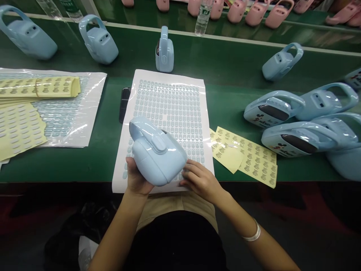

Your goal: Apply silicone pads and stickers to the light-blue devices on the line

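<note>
My left hand (137,178) is closed around the lower left of a light-blue plastic device with a carry handle (159,154), held tilted over a white sheet. My right hand (201,180) is at the device's lower right end, its fingers curled together. Their tips are partly hidden, and I cannot make out whether something small is between them. Beneath both hands lies the white sheet of small clear pale-blue stickers (169,98), with one gap among its rows.
Similar blue devices stand at the right (293,139) and along the back (165,52). Yellow label sheets (258,162) lie right of the white sheet. More label sheets (22,128) are stacked left. A dark phone-like object (124,103) is partly covered. A bottle (203,19) and pink devices (255,13) stand behind.
</note>
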{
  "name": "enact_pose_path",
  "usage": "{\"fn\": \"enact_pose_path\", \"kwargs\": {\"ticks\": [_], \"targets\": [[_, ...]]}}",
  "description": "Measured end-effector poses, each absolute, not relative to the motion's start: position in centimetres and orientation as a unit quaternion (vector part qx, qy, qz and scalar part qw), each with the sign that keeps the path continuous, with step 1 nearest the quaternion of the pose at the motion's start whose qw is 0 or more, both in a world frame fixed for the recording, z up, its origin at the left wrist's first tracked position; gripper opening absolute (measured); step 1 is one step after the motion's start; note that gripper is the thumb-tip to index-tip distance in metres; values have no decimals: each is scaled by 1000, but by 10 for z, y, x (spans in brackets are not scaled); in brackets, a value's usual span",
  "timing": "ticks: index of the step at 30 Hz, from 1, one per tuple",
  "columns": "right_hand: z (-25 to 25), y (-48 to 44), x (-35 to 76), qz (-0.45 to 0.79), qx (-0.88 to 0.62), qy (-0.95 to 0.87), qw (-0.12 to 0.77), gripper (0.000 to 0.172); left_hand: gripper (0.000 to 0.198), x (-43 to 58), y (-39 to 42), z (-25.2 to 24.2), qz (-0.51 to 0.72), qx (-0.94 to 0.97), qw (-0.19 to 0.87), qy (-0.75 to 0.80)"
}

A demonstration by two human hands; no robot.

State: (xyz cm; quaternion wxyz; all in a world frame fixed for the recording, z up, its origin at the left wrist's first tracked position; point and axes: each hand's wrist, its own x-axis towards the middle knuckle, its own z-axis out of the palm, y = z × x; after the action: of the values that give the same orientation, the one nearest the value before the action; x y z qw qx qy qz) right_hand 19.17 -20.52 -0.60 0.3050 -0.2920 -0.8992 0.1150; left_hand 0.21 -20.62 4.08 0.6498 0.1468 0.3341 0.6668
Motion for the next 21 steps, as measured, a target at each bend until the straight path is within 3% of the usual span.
{"fn": "enact_pose_path", "kwargs": {"ticks": [4, 7, 10, 15, 21], "targets": [[-1, -199, 190, 155, -323, -857, 371, 16, 84, 1, -212, 36, 648, 161, 673, 318], [18, -193, 191, 197, -367, -745, 522, 15, 79, -2, -215, 34, 600, 180, 718, 303], [46, -194, 188, 137, -347, -668, 644, 33, 74, -2, -216, 33, 526, 196, 781, 273], [74, -200, 174, 37, -246, -754, 607, 7, 67, 3, -220, 31, 496, 209, 800, 265], [68, -194, 162, 43, -225, -735, 638, 5, 65, -1, -221, 24, 492, 232, 797, 262]]}}
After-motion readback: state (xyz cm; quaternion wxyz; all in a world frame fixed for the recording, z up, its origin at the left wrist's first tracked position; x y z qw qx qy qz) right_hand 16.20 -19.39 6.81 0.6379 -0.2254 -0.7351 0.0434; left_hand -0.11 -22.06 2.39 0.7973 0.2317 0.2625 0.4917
